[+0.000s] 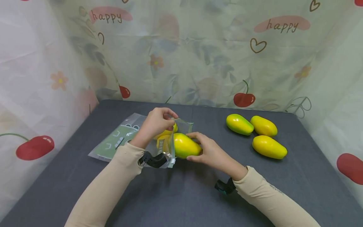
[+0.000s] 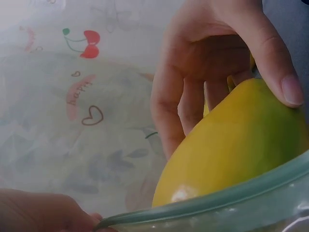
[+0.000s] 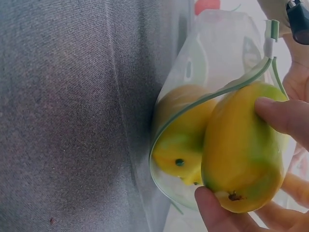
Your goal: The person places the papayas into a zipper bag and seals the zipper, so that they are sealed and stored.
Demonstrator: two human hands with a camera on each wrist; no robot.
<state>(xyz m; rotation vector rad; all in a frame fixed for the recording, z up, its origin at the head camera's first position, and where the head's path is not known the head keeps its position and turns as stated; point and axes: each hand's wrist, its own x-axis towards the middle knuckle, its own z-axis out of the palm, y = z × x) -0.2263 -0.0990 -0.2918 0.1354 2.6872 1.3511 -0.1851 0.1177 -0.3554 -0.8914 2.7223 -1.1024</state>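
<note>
A clear zip bag (image 1: 109,148) with a green print lies on its side, its mouth facing right and held agape. My left hand (image 1: 154,125) pinches the bag's upper rim between thumb and fingers. At the mouth, my right hand (image 1: 214,153) grips a yellow-green mango (image 1: 185,145), fingers and thumb spread around its near end. In the right wrist view the mango's far end is just inside the bag's green rim (image 3: 193,105). Another mango (image 3: 183,140) sits deeper in the bag, with part of one more showing beside it.
Three loose mangoes stand apart at the right: a greenish one (image 1: 239,124), a yellow one behind (image 1: 264,126) and another in front (image 1: 269,147). The dark grey table (image 1: 187,201) is bordered by patterned curtains (image 1: 193,56) at the back and sides.
</note>
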